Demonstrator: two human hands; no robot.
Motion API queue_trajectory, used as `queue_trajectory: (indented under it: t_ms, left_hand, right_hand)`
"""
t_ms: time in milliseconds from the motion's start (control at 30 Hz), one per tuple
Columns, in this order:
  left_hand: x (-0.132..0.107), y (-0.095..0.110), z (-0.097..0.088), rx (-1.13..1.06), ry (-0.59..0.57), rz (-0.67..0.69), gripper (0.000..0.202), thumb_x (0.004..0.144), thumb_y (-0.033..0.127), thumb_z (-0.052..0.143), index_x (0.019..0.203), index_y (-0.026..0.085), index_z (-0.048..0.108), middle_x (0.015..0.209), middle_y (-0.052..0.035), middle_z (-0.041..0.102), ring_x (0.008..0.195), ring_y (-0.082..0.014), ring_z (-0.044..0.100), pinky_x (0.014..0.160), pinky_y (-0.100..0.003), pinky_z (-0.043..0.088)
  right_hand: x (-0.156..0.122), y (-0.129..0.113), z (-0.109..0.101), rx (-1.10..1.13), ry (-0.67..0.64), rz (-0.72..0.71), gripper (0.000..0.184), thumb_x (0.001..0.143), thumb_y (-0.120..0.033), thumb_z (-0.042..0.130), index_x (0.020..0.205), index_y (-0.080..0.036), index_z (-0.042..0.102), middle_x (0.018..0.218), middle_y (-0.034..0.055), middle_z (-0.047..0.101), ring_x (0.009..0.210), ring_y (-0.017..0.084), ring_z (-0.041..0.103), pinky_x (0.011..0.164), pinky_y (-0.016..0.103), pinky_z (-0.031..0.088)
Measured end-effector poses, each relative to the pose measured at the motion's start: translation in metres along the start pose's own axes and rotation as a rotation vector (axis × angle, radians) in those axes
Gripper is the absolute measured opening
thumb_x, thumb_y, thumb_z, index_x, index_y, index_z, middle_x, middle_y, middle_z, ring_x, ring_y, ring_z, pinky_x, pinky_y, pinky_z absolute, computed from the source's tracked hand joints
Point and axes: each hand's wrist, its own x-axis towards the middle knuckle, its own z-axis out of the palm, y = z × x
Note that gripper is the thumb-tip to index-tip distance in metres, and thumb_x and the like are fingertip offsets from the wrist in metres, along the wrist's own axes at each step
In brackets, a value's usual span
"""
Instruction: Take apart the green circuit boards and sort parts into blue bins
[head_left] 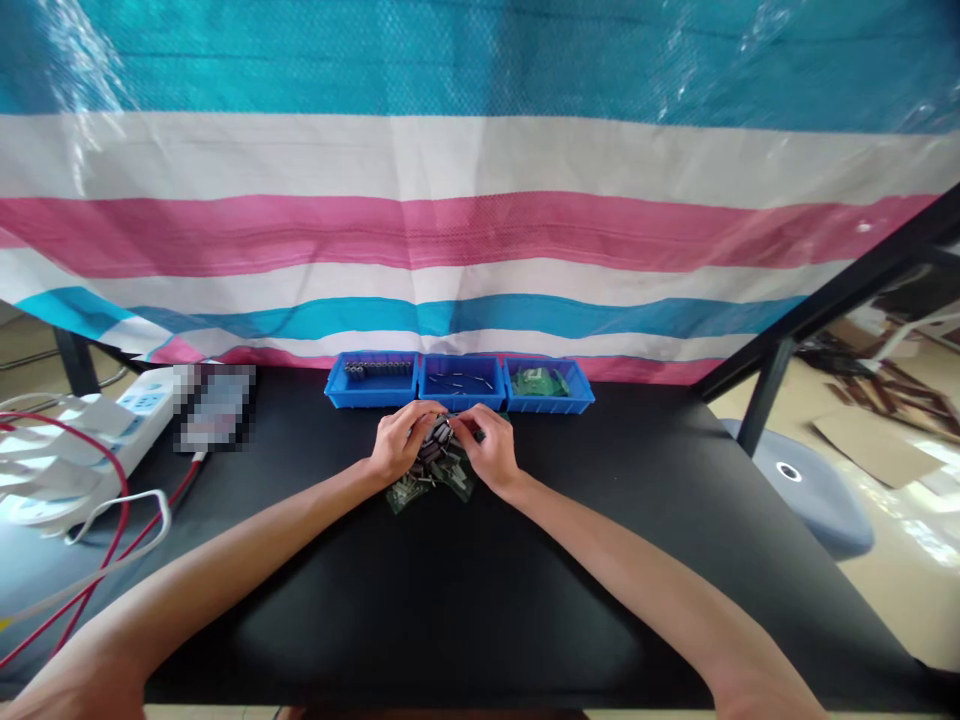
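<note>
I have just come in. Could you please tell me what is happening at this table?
A person's left hand and right hand are close together over a pile of small parts and greenish bags on the black table. What they pinch, if anything, is too small to tell. Behind the pile stand three blue bins: cylindrical pieces in the left, thin pieces in the middle, green material in the right.

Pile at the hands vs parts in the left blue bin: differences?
Order: the pile is jumbled; the bin parts are mostly lined up.
Place: the pile lies on the black table; the bin parts are in the left bin.
View: both hands partly cover the pile, not the bin parts.
Shared: both include small, greyish pieces.
</note>
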Motion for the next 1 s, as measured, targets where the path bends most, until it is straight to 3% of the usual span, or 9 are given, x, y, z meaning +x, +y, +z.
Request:
queue_trajectory:
  t_ms: [233, 400, 633, 900, 1000]
  left_hand:
    - [0.000, 0.003, -0.003, 0.018, -0.034, -0.071, 0.027, 0.097, 0.027, 0.039, 0.105, 0.017, 0.062, 0.071, 0.0006, 0.064, 0.056, -0.0080, 0.056, 0.063, -0.019, 0.045]
    - [-0.001, -0.001, 0.000, 0.022, 0.011, -0.042, 0.025, 0.097, 0.027, 0.039, 0.104, 0.017, 0.060, 0.083, -0.0026, 0.065, 0.068, -0.0099, 0.060, 0.067, -0.020, 0.046]
    - [-0.002, -0.008, 0.002, 0.105, 0.041, 0.043, 0.027, 0.096, 0.029, 0.044, 0.114, 0.019, 0.061, 0.085, -0.0037, 0.064, 0.068, -0.0105, 0.058, 0.066, -0.021, 0.048]
    - [-0.001, -0.011, 0.006, 0.073, 0.112, 0.117, 0.016, 0.092, 0.025, 0.053, 0.101, 0.018, 0.065, 0.089, -0.0043, 0.069, 0.076, -0.0117, 0.064, 0.071, -0.021, 0.052]
    - [-0.001, -0.013, 0.007, 0.092, 0.137, 0.116, 0.015, 0.090, 0.025, 0.057, 0.100, 0.018, 0.066, 0.087, -0.0030, 0.071, 0.070, -0.0106, 0.065, 0.068, -0.020, 0.052]
  right_hand:
    - [0.000, 0.000, 0.000, 0.013, -0.001, 0.009, 0.022, 0.091, -0.033, 0.055, 0.076, -0.020, 0.062, 0.071, 0.0015, 0.058, 0.063, 0.014, 0.056, 0.063, 0.026, 0.047]
    - [0.000, -0.002, -0.001, 0.010, 0.000, 0.006, 0.022, 0.092, -0.032, 0.054, 0.075, -0.020, 0.061, 0.070, 0.0014, 0.058, 0.062, 0.014, 0.056, 0.063, 0.026, 0.047]
    - [0.000, -0.001, 0.000, 0.021, 0.005, -0.005, 0.021, 0.092, -0.032, 0.053, 0.078, -0.019, 0.061, 0.071, 0.0018, 0.058, 0.063, 0.014, 0.056, 0.063, 0.026, 0.047]
    - [0.000, -0.004, -0.001, 0.048, 0.012, -0.029, 0.017, 0.094, -0.027, 0.049, 0.084, -0.019, 0.061, 0.079, 0.0034, 0.060, 0.068, 0.014, 0.057, 0.066, 0.026, 0.048]
    - [0.000, -0.004, -0.002, 0.066, 0.010, -0.039, 0.015, 0.094, -0.025, 0.048, 0.092, -0.020, 0.062, 0.083, 0.0039, 0.061, 0.070, 0.015, 0.058, 0.068, 0.027, 0.049]
